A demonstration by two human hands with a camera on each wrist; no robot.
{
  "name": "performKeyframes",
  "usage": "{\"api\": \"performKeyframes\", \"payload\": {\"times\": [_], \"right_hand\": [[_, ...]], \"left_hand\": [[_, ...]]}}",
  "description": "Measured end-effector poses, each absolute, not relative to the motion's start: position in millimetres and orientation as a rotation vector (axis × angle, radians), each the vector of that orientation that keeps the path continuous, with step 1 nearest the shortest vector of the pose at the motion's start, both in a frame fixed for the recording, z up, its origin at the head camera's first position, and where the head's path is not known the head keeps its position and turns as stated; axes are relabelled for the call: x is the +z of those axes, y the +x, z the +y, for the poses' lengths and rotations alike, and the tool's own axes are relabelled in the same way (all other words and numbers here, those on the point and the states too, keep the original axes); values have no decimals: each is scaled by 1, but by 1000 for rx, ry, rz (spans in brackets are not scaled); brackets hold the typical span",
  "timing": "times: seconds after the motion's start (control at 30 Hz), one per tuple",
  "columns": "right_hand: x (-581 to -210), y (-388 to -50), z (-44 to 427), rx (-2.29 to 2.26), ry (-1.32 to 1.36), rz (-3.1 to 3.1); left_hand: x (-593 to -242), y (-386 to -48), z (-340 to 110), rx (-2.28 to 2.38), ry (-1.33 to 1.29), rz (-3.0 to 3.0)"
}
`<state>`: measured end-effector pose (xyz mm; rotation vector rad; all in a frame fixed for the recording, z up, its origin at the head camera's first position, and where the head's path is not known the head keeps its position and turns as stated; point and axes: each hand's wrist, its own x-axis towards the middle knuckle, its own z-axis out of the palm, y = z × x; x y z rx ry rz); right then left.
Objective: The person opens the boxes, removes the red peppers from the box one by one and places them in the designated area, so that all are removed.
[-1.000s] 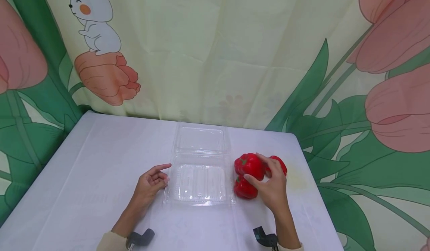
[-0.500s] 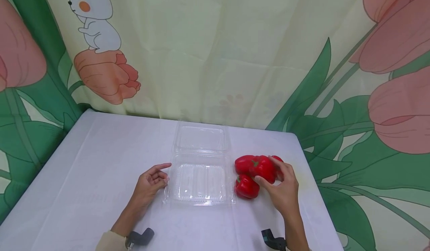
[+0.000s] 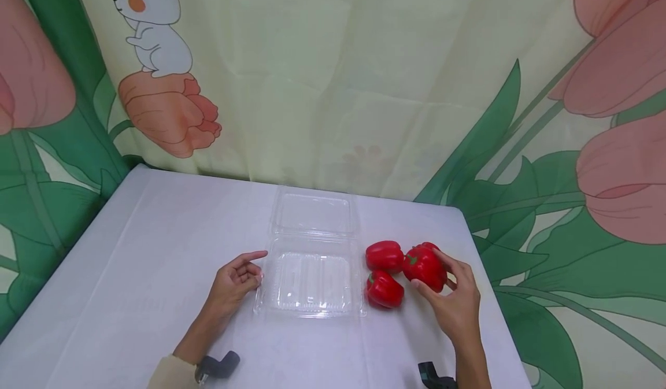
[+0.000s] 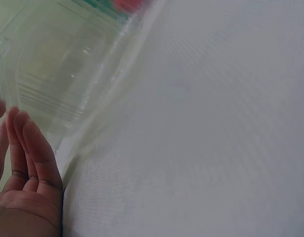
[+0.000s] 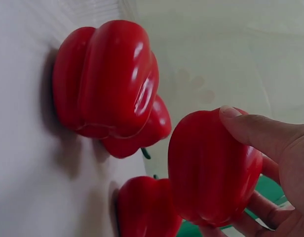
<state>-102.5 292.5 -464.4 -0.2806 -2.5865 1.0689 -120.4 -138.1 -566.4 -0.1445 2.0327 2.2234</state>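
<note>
My right hand (image 3: 458,302) grips a red bell pepper (image 3: 424,269) between thumb and fingers. In the right wrist view, that pepper (image 5: 209,168) appears raised off the table. Two more red bell peppers, a far one (image 3: 384,256) and a near one (image 3: 385,289), lie to its left. A third, partly hidden pepper (image 3: 429,245) sits behind the held one. My left hand (image 3: 234,282) is at the left edge of a clear plastic clamshell box (image 3: 312,303), index finger extended. The left wrist view shows its fingers (image 4: 41,148) fairly straight beside the box; contact is hard to tell.
The box's lid (image 3: 313,212) lies folded back toward the rear edge of the white-covered table (image 3: 171,250). A printed curtain (image 3: 322,88) hangs directly behind the table. The peppers stand between the box and the table's right edge.
My right hand has moved rightward with the pepper, away from the two left peppers. The far left pepper now shows fully. My left hand and the box stay about where they were.
</note>
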Motion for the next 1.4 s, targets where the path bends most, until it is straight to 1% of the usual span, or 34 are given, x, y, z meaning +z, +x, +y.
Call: {"api": "performKeyframes", "payload": {"times": [0.53,0.77,1.4], "right_hand": [[-476,-95,310,1037,-413,-2622],[-483,-92,314,1051,-415,-2659],[-497,-100,322,1092,-482,-2800]], "left_hand": [[-563,-120,-137,2194,-157,2051],[-561,-119,-137,2176,-185,2058],[-563,-122,-137,2197,-148,2064]]}}
